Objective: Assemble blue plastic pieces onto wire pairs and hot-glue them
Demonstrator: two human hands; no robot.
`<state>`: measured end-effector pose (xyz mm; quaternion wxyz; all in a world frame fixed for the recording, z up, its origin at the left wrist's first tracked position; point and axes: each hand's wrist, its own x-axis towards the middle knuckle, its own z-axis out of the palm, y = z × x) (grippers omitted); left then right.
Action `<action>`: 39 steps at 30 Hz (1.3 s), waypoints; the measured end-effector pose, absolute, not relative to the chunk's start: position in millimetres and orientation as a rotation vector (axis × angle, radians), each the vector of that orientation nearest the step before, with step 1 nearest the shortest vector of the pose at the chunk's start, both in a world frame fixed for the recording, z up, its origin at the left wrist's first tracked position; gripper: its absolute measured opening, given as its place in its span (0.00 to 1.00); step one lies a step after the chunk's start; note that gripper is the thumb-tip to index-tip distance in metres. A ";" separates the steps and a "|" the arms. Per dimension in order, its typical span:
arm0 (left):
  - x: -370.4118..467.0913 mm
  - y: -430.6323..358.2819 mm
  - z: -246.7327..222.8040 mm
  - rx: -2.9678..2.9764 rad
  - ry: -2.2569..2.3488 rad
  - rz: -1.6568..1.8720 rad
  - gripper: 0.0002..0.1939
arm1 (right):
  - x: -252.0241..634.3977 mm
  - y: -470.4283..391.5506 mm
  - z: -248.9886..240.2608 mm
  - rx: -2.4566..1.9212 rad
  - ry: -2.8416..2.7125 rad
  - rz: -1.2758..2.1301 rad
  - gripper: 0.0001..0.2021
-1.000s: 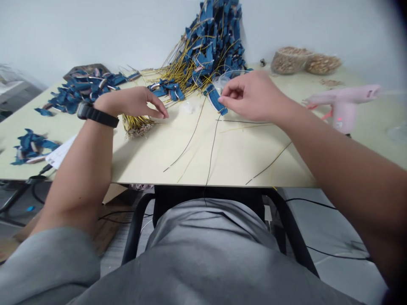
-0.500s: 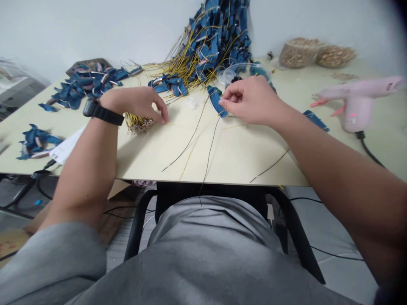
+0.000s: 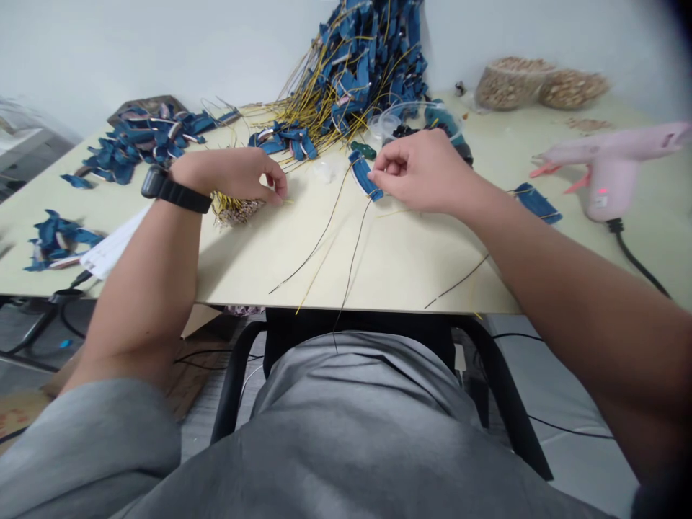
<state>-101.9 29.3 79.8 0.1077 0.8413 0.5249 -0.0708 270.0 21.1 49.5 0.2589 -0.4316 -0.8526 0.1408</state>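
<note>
My left hand (image 3: 246, 176) has its thumb and forefinger pinched on a thin yellow wire (image 3: 288, 202), with a short end poking out past the fingertips. Below and behind that hand lies a bundle of yellow wires with pale ends (image 3: 238, 209). On the table, a small curved blue piece (image 3: 363, 176) with a white edge is pinched at its right side by my right hand (image 3: 414, 173). Black and yellow wires trail from this piece toward the table's front edge. The exact contact of the right fingertips is partly hidden.
A heap of blue pieces with yellow wires (image 3: 362, 72) stands against the wall. More blue pieces (image 3: 140, 140) lie at left. A pink glue gun (image 3: 613, 169) with a cord sits at right, beside another blue piece (image 3: 537, 203). Bags of tan bits (image 3: 513, 85) stand behind.
The left hand keeps its pinch, and more of the yellow wire end shows past its fingertips. The right hand and blue piece have shifted slightly left in view.
</note>
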 end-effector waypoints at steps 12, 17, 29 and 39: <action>-116.7 38.3 75.6 2.409 1.554 0.125 0.30 | 271.9 18.0 51.7 -1.153 -2.333 0.413 0.15; -108.1 25.5 83.8 2.374 1.522 0.175 0.32 | 271.1 20.4 49.4 -1.129 -2.351 0.429 0.15; -105.8 22.2 90.5 2.263 1.357 -0.107 0.37 | 272.9 18.0 53.7 -1.161 -2.387 0.431 0.14; -74.5 10.8 88.5 2.321 1.214 -0.057 0.24 | 272.9 18.5 56.4 -1.159 -2.423 0.393 0.12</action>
